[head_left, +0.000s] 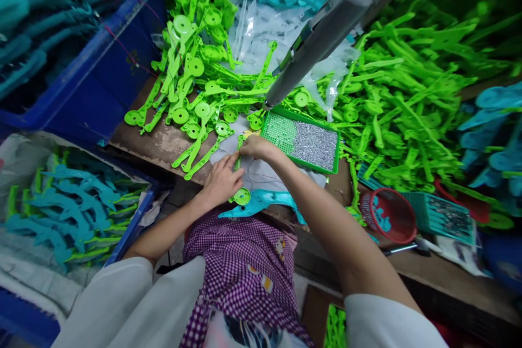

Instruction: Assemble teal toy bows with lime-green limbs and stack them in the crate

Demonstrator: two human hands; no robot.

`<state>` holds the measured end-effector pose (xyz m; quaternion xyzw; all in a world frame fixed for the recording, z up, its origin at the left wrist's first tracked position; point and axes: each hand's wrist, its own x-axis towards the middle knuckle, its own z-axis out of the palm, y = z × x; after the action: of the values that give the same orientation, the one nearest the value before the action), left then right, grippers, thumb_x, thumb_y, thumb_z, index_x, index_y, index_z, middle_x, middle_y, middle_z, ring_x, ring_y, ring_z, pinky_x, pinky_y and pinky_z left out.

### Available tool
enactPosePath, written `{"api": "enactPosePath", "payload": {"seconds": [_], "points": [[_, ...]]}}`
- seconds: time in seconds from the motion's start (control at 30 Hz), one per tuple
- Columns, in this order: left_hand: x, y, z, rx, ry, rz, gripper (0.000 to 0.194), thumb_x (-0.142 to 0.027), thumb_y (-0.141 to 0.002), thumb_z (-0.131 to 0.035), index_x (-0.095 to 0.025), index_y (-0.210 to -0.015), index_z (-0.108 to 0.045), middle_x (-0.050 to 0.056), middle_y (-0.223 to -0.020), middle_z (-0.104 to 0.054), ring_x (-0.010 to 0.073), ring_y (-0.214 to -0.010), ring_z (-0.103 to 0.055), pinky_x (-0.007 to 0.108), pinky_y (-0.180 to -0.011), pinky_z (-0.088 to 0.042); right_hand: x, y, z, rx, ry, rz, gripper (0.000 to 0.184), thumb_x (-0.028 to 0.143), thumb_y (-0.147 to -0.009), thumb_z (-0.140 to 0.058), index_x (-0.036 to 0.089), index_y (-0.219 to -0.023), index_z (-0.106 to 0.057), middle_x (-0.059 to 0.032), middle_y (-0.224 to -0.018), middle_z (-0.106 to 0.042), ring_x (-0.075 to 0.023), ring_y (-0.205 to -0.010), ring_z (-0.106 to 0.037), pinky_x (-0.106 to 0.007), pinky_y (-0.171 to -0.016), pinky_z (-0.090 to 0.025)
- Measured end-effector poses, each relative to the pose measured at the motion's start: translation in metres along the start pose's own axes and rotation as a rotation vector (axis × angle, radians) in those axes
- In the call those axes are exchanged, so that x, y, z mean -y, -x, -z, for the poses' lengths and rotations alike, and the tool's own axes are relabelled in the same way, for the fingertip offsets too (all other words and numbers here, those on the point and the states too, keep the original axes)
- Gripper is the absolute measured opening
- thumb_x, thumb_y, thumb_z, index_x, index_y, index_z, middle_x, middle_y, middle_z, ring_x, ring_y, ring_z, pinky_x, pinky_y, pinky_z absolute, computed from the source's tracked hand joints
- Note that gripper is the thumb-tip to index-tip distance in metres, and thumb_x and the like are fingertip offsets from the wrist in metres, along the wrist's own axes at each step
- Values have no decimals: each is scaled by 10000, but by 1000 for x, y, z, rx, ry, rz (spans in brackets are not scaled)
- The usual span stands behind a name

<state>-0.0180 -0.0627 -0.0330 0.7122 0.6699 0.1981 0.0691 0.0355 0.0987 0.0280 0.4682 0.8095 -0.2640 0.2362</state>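
A long bright green plastic arm with a round disc end (pixel 242 196) lies at the bench's front edge, disc towards me. My left hand (pixel 222 180) is closed on its middle, fingers pressed together over it. My right hand (pixel 258 148) is curled at the far end of the same piece; its fingertips are hidden, so what they pinch does not show. Just in front of me, a blue plastic piece (pixel 261 202) lies beside the disc. Right of my right hand sits a green tray (pixel 336 159) of small metal screws. A grey electric screwdriver (pixel 318 46) hangs tilted above it.
Heaps of green parts (pixel 191 68) and more green parts (pixel 411 98) flank clear plastic pieces (pixel 269 32). A blue bin (pixel 93 65) stands left, above a lower crate of blue and green pieces (pixel 69 201). Right are a red basket (pixel 402 228) and a teal tray (pixel 468 231).
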Motion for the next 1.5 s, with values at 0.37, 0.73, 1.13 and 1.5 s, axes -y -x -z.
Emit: {"api": "enactPosePath", "payload": {"seconds": [0.37, 0.73, 1.13, 1.5], "points": [[-3, 0, 1, -28, 32, 23, 162, -190, -852, -523, -181, -978, -625, 173, -1410, -448, 342, -1247, -434, 521, -936, -450, -33, 46, -41, -455, -214, 106, 187, 290, -866, -526, 194, -916, -678, -66, -932, -730, -202, -878, -658, -283, -755, -429], [19, -10, 13, -64, 305, 130, 227, -204, -927, -405, -153, -1149, -401, 138, -1135, -606, 243, -1075, -592, 446, -942, -449, -23, 42, -72, -512, -599, 154, 281, 381, -880, -529, 169, -928, -707, -34, -826, -731, -163, -781, -636, -260, -742, -408], [33, -31, 24, -16, 438, 145, 217, -165, -922, -444, -187, -1138, -438, 70, -1076, -712, 211, -1085, -638, 392, -940, -458, -20, 52, -85, -508, -594, 193, 307, 339, -916, -411, 175, -966, -666, -50, -799, -712, -180, -735, -619, -264, -699, -413], [28, -36, 18, -133, 362, 143, 216, -240, -924, -519, -168, -1111, -600, 80, -1078, -685, 193, -935, -649, 348, -871, -497, -32, 51, -86, -654, -686, 77, 340, 466, -891, -451, 190, -939, -644, -49, -802, -689, -192, -756, -616, -268, -702, -420]]}}
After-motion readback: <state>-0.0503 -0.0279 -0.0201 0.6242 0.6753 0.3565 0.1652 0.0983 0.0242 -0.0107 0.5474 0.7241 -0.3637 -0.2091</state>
